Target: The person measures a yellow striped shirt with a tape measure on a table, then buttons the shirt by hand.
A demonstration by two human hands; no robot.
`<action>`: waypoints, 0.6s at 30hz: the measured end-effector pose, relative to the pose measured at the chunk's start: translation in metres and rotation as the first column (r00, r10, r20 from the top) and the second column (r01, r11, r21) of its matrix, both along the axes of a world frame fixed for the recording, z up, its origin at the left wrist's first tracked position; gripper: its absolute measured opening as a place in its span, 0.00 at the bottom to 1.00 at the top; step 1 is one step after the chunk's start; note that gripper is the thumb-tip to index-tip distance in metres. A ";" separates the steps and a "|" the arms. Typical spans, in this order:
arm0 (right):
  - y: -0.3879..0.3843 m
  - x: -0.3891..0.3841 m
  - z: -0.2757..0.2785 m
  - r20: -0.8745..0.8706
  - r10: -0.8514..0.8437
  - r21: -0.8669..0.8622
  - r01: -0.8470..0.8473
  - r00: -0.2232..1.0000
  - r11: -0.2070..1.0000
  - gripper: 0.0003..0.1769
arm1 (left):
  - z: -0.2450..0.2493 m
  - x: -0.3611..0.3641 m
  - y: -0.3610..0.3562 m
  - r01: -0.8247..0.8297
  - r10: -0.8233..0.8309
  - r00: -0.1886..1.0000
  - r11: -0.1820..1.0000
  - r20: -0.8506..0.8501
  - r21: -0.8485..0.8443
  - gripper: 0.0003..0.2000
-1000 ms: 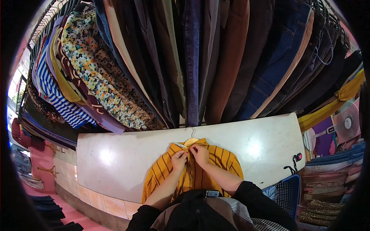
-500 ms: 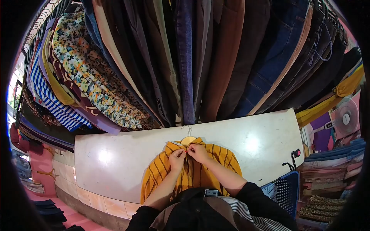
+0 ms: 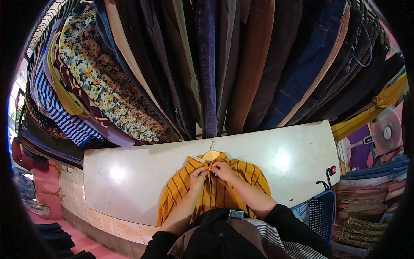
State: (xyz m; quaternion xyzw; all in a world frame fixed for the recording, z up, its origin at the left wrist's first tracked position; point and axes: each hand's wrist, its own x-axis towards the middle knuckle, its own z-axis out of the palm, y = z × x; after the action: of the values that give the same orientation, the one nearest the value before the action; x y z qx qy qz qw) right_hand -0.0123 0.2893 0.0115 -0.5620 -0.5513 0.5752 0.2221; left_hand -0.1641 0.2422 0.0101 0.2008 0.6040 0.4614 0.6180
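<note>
A yellow shirt with dark stripes (image 3: 175,192) lies on the white table (image 3: 125,190), with a hanger (image 3: 209,144) whose hook sticks out above the collar. My left hand (image 3: 198,176) is closed in a pinch on the shirt's front, just below the collar. Close to its right, my right hand (image 3: 222,171) pinches the front edge of the same shirt. The fingertips of both hands nearly meet, and whatever small part lies between them is too small to make out.
Trousers (image 3: 252,64) and patterned garments (image 3: 99,82) hang in a row beyond the table. At the right are a blue basket (image 3: 321,211), a fan (image 3: 387,131) and folded clothes (image 3: 360,211). A black item with a red button (image 3: 332,171) sits at the table's right edge.
Both hands stay at the collar, with only slight shifts of the fingers. The hanger and collar appear slightly higher in view.
</note>
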 end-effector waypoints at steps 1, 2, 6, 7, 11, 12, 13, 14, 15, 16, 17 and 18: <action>-0.001 0.000 0.000 -0.011 -0.009 -0.021 0.009 1.000 1.000 0.08 | 0.002 0.001 0.000 -0.009 0.008 1.000 1.000 -0.005 -0.023 0.06; -0.001 -0.001 -0.001 -0.024 -0.020 -0.033 0.019 1.000 0.999 0.08 | 0.003 0.001 0.000 -0.017 0.016 1.000 0.999 -0.011 -0.045 0.05; 0.000 -0.004 -0.011 -0.089 -0.085 -0.125 0.073 0.992 0.989 0.08 | 0.007 -0.001 -0.001 0.035 -0.035 0.999 0.999 0.000 -0.018 0.05; 0.000 -0.004 -0.012 -0.107 -0.107 -0.160 0.089 0.989 0.983 0.08 | 0.006 -0.002 -0.002 0.054 -0.054 0.998 0.999 -0.010 0.004 0.05; 0.002 -0.004 -0.013 -0.160 -0.181 -0.266 0.134 0.970 0.955 0.07 | -0.002 -0.001 -0.006 0.082 -0.076 0.995 0.991 -0.063 0.110 0.06; 0.002 -0.003 -0.011 -0.164 -0.195 -0.295 0.141 0.967 0.945 0.07 | 0.000 0.000 -0.005 0.051 -0.050 0.999 0.995 -0.008 0.088 0.07; 0.003 -0.003 -0.009 -0.168 -0.210 -0.324 0.147 0.963 0.935 0.07 | 0.002 0.000 -0.004 0.020 -0.023 0.999 0.998 0.046 0.065 0.07; 0.003 -0.002 -0.007 -0.183 -0.210 -0.332 0.140 0.960 0.933 0.07 | 0.004 0.000 -0.003 -0.011 0.007 0.995 0.999 0.099 0.040 0.08; 0.003 -0.001 -0.008 -0.199 -0.210 -0.340 0.133 0.957 0.931 0.07 | 0.004 0.000 -0.002 -0.009 0.006 0.996 1.000 0.087 0.024 0.07; 0.003 -0.001 -0.008 -0.214 -0.210 -0.348 0.126 0.954 0.929 0.06 | 0.004 0.000 -0.001 -0.007 0.007 0.997 1.000 0.076 0.008 0.07; 0.003 -0.002 -0.009 -0.248 -0.209 -0.341 0.117 0.946 0.933 0.07 | 0.004 0.000 -0.001 -0.006 0.007 0.998 1.000 0.065 -0.008 0.07; 0.003 -0.002 -0.013 -0.282 -0.209 -0.334 0.108 0.936 0.936 0.07 | 0.000 -0.001 -0.001 0.008 -0.007 0.998 1.000 0.067 -0.010 0.07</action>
State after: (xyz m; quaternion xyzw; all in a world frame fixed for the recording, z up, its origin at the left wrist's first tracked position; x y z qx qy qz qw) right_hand -0.0147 0.2925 -0.0011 -0.5348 -0.3630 0.7170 0.2609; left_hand -0.1649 0.2413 0.0104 0.1842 0.5846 0.4624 0.6407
